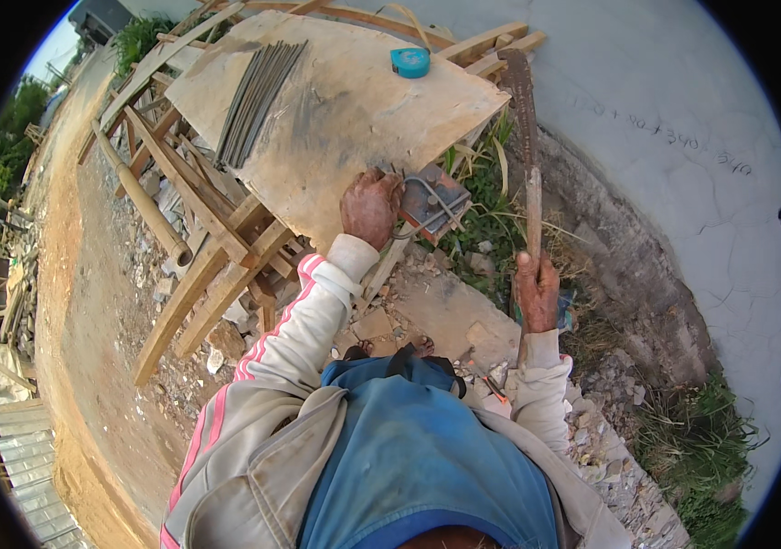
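My left hand (372,209) is closed on a bent steel rod (436,199) at the near right corner of a worn board. The rod's loop lies across a small rusty metal block (445,192) with short pegs. My right hand (537,291) grips a long bar tool (534,206), pale at the grip and rusty brown farther up. It stands nearly upright to the right of the block, its hooked tip above the board's right corner. A bundle of straight cut steel rods (260,101) lies at the board's left. Near its far edge sits a teal tape measure (410,62).
The board (344,110) rests on rough timber supports (193,183). A bamboo pole (143,197) leans at the left, beside a dirt path (88,302). A grey wall (665,137) stands on the right, with weeds (692,439) at its foot. Broken rubble covers the ground around my feet.
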A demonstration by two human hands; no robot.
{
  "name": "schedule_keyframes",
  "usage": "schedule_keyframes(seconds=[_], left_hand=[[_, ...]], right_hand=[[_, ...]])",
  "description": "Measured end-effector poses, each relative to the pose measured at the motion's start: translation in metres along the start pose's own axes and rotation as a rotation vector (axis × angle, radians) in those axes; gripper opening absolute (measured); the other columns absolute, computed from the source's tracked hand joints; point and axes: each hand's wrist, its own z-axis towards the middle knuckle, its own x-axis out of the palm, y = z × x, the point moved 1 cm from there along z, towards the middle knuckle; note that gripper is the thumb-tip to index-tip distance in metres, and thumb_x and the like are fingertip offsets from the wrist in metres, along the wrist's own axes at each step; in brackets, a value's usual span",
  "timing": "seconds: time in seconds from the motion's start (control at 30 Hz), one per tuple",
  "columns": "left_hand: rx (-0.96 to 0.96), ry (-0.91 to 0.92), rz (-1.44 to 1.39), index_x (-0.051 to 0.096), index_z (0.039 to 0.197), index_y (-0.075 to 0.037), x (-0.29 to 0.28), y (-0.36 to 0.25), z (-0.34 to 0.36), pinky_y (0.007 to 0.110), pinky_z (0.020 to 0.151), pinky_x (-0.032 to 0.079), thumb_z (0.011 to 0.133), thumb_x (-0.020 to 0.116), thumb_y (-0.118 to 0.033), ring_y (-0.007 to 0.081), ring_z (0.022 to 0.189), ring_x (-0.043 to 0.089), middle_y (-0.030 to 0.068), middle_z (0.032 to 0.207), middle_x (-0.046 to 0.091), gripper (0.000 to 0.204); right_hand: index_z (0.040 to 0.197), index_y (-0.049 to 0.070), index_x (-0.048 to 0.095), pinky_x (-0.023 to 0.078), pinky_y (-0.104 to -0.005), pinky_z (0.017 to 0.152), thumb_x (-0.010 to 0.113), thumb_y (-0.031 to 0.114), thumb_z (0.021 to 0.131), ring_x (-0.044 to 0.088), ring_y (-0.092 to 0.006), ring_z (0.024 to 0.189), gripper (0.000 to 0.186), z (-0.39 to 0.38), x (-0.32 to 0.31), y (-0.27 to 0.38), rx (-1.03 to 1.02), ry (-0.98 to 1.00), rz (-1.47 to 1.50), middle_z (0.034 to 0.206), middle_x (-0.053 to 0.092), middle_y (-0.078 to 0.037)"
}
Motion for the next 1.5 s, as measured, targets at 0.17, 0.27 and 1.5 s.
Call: schedule_keyframes(seconds=[0.17,0.27,1.5], left_hand=[[0.019,0.021,-0.131,0.074,0.101,-0.005,0.001,0.006,0.004,0.046,0.078,0.052,0.086,0.067,-0.012,0.0364,0.09,0.063,0.0165,0.092,0.066,0.017],[0.04,0.013,-0.118,0.074,0.1,-0.004,0.0,0.007,0.006,0.045,0.078,0.052,0.085,0.068,-0.009,0.0369,0.088,0.063,0.0173,0.09,0.065,0.017],[0.053,0.028,-0.133,0.071,0.097,-0.007,0.006,0.015,0.004,0.045,0.08,0.051,0.088,0.068,-0.018,0.0338,0.09,0.062,0.0133,0.088,0.062,0.014]], right_hand=[[0.099,0.0,0.06,0.034,-0.0312,0.056,0.063,0.041,0.099,0.038,-0.0132,0.064,0.041,-0.043,-0.025,-0.027,-0.105,-0.065,-0.164,0.066,0.043,-0.001],[0.094,-0.001,0.058,0.033,-0.0314,0.056,0.063,0.039,0.099,0.036,-0.0131,0.064,0.04,-0.069,-0.034,-0.038,-0.014,-0.033,-0.191,0.066,0.04,-0.002],[0.082,0.01,0.07,0.05,-0.0472,0.064,0.076,0.031,0.077,0.065,-0.0414,0.07,0.023,0.081,-0.158,0.009,-0.237,0.305,-1.1,0.069,0.063,-0.02]])
